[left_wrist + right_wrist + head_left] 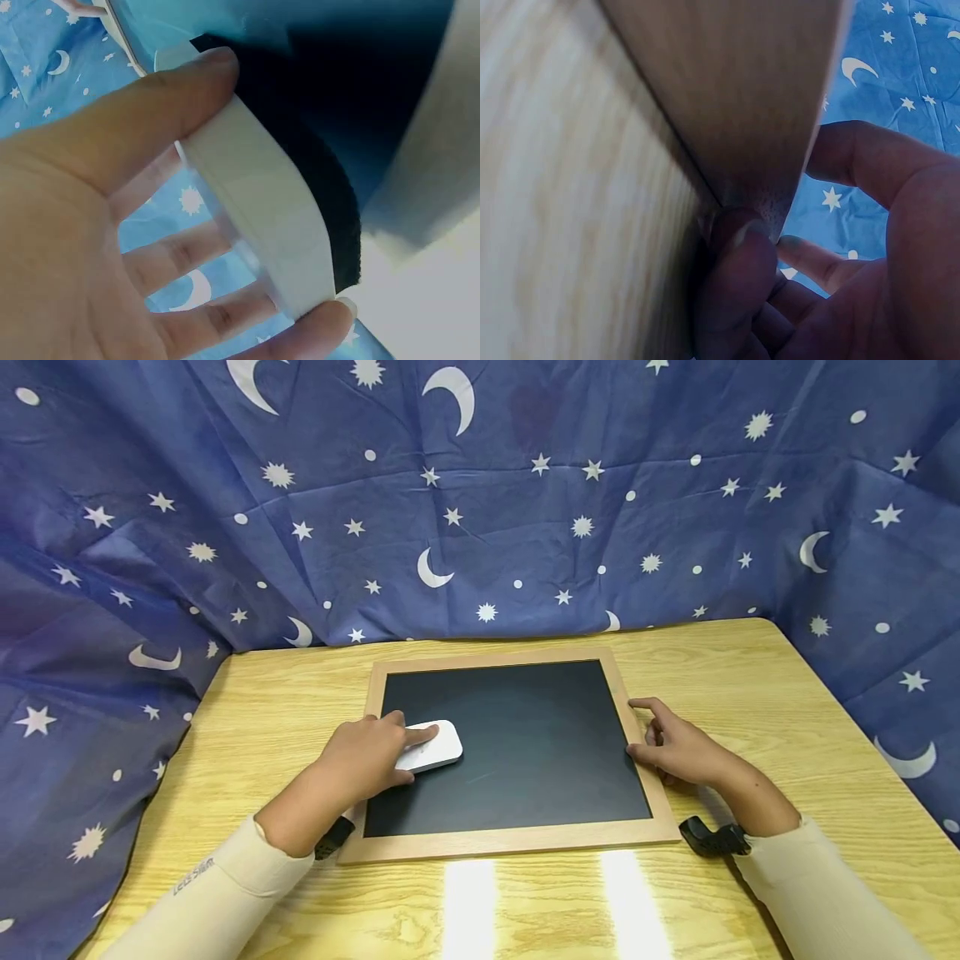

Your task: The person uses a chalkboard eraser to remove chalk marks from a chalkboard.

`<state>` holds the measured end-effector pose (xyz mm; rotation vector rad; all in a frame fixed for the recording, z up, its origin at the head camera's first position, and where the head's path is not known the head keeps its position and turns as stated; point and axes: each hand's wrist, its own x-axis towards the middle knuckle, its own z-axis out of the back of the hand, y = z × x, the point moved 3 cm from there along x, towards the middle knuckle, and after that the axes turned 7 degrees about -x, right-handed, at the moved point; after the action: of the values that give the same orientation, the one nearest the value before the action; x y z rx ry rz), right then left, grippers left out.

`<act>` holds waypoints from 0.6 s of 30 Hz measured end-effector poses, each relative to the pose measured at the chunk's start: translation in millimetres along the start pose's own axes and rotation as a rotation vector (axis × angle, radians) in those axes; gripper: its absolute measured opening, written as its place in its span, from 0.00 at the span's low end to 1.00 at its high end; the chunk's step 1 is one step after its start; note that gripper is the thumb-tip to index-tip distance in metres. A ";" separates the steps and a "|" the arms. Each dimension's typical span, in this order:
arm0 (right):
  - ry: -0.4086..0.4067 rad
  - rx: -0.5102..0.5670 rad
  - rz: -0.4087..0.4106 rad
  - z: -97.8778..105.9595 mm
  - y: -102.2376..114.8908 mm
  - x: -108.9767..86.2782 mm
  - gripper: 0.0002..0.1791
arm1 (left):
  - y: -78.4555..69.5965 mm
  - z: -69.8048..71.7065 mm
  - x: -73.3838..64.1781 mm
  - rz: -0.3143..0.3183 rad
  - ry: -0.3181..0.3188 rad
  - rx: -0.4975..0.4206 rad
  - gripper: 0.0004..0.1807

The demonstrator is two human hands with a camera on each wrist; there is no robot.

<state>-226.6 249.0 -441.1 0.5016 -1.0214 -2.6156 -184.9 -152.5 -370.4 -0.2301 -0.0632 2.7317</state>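
A white board eraser [442, 745] with a dark felt underside lies on the left part of a wood-framed blackboard [517, 747]. My left hand [365, 752] grips the eraser [259, 191] from its left end, thumb on the near long side and the index finger along its top. In the left wrist view the felt [322, 187] faces the black surface. At the board's right side, my right hand [686, 747] holds the wooden frame [628, 714] by its edge. The right wrist view shows the thumb [739, 255] against the frame's side, close to the tabletop.
The board lies flat on a light wood-grain table [300, 693], with two bright reflections near the front edge. A blue curtain [510, 527] with white moons and stars hangs behind and along both sides. Black straps [712, 839] circle both wrists.
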 end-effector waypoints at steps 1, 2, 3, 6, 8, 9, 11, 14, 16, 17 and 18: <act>-0.001 0.001 -0.002 -0.2 -0.1 -0.1 0.43 | 2.1 0.1 -2.9 0.001 -0.001 -0.005 0.38; -0.002 0.002 -0.003 -0.5 -0.1 0.0 0.43 | 3.7 0.4 -5.5 0.001 -0.003 -0.010 0.38; -0.002 0.003 -0.001 -0.8 0.2 0.3 0.43 | 4.9 0.7 -7.4 0.000 -0.007 -0.016 0.38; -0.003 0.003 0.004 -1.1 0.3 0.6 0.44 | 6.5 1.0 -8.5 -0.005 -0.009 -0.034 0.38; -0.001 0.005 0.006 -0.9 0.4 0.7 0.44 | 6.8 1.1 -6.8 -0.009 -0.006 -0.041 0.37; -0.002 0.003 0.005 -0.6 0.2 0.6 0.44 | 7.0 1.2 -5.5 -0.008 -0.004 -0.046 0.37; -0.004 0.001 0.004 0.1 -0.2 0.6 0.44 | 7.0 1.8 -3.0 -0.010 0.000 -0.041 0.37; -0.008 -0.003 0.003 0.6 -1.2 0.9 0.44 | 5.6 1.2 2.0 -0.023 0.009 -0.047 0.37; -0.008 -0.001 0.004 0.2 -1.7 1.3 0.44 | 2.9 0.3 6.2 -0.043 0.007 -0.048 0.37; -0.007 0.003 0.004 -0.1 -1.9 1.3 0.44 | 0.7 -0.3 9.0 -0.053 0.006 -0.046 0.37; -0.006 0.007 0.006 -0.5 -1.9 1.3 0.44 | -2.0 -0.8 12.1 -0.059 0.010 -0.053 0.37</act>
<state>-227.9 249.6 -443.0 0.4920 -1.0324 -2.6111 -195.0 -146.0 -372.8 -0.2525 -0.1380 2.6721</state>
